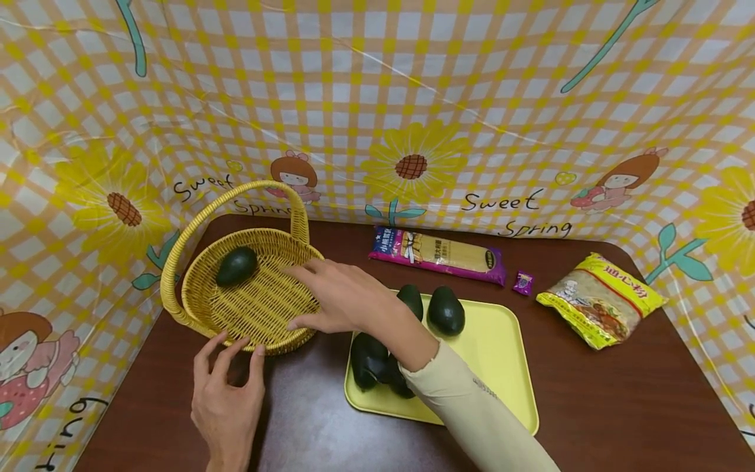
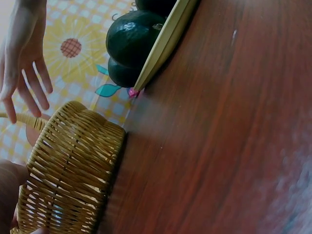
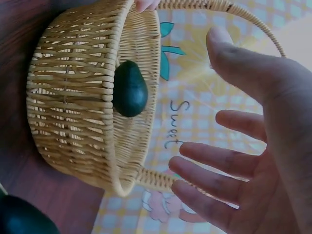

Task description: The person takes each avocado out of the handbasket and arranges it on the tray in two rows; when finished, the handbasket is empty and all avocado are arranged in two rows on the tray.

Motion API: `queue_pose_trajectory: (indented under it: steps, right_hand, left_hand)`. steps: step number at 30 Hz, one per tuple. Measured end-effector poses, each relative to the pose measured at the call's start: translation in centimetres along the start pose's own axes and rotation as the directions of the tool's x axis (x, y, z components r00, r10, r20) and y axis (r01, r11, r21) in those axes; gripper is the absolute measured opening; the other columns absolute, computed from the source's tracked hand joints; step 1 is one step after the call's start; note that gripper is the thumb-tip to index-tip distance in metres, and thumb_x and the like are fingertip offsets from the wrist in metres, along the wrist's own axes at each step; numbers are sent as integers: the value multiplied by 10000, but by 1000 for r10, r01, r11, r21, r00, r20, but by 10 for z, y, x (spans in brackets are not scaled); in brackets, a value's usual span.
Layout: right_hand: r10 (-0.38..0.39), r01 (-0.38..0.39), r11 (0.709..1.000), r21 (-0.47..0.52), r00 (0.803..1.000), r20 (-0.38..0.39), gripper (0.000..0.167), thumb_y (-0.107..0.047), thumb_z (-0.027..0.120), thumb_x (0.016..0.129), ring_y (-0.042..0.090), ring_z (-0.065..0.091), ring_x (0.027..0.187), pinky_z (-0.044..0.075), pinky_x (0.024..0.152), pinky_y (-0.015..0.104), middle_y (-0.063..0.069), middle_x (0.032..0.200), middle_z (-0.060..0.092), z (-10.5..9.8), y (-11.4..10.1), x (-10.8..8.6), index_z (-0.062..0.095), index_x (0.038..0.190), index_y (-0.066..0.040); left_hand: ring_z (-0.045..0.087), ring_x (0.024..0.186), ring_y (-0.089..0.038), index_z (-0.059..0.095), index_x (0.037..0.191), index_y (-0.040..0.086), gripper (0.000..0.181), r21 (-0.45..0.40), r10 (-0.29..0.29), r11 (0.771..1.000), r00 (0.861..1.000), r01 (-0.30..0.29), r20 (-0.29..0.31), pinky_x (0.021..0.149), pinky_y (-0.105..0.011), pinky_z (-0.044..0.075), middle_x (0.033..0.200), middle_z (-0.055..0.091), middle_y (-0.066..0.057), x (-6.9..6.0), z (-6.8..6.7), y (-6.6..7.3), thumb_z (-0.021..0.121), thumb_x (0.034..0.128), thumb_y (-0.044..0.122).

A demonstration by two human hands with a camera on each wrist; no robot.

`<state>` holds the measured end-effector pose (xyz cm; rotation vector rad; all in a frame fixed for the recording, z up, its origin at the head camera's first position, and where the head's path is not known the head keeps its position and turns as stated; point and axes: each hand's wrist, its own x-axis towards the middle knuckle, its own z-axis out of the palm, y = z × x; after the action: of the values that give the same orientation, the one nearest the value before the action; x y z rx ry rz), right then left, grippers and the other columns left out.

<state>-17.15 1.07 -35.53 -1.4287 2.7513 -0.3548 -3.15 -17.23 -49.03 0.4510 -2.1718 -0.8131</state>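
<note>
A yellow wicker basket (image 1: 265,308) with a tall handle stands at the left of the table. One dark green avocado (image 1: 236,266) lies in it, at the far left side. Over the basket's right part hovers my right hand (image 1: 339,298), fingers spread and holding nothing. My left hand (image 1: 230,393) rests its fingertips against the basket's front rim, with the fingers apart. To the right, a yellow tray (image 1: 495,354) carries several more avocados (image 1: 445,311), some partly hidden by my right forearm.
Behind the tray lies a long purple pasta packet (image 1: 439,254). A small purple sachet (image 1: 523,282) and a yellow food bag (image 1: 601,298) lie farther right. A checked cloth (image 1: 377,85) walls the table's back and sides.
</note>
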Motion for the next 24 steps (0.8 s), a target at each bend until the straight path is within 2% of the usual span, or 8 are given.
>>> queue_pose_trajectory:
  steps: [4,9,11,14,18,24]
  right_hand:
    - [17,-18,1000,17,999,46,887,-670,742,945,248,721,1141,606,899,423,111,1463,633,3,1,17,452,1652,-220]
    - [35,-40,998,42,992,119,884,-682,705,964,278,656,1318,577,1015,448,116,1564,569,10,5,35,413,1675,-243]
    - [42,-50,998,50,988,147,874,-682,680,981,281,611,1388,555,1059,457,114,1605,535,12,5,43,394,1684,-249]
    - [41,-52,997,64,986,161,842,-656,658,1009,282,608,1392,540,1081,458,118,1612,527,16,6,53,386,1688,-238]
    - [26,-38,997,72,986,166,790,-602,638,1044,266,598,1399,500,1131,445,112,1604,536,20,7,66,391,1684,-210]
    - [36,-57,994,95,976,213,747,-542,622,1075,274,568,1430,487,1145,446,130,1636,493,27,8,85,373,1691,-201]
  left_hand:
    - [728,900,-385,839,1107,96,262,0,4,1000,1000,-4,-1,545,-573,523,1346,692,-118,1,0,0,902,912,260]
    - [733,893,-380,840,1105,97,260,2,-10,1000,1000,10,6,551,-576,523,1355,691,-107,-2,0,0,897,917,267]
    - [731,841,-375,840,1108,99,262,10,-10,1000,1000,10,9,523,-534,514,1355,690,-108,-2,-1,0,898,915,267]
    - [719,770,-361,840,1112,103,266,19,-10,1000,1000,9,13,497,-461,492,1357,689,-109,-1,0,0,903,910,265]
    - [703,722,-334,841,1115,108,268,25,-11,1000,1000,11,15,501,-423,486,1361,690,-103,-1,0,0,905,907,264]
    - [625,580,-228,844,1115,109,262,38,-19,999,1000,18,14,491,-345,464,1367,694,-80,-1,0,0,901,912,264]
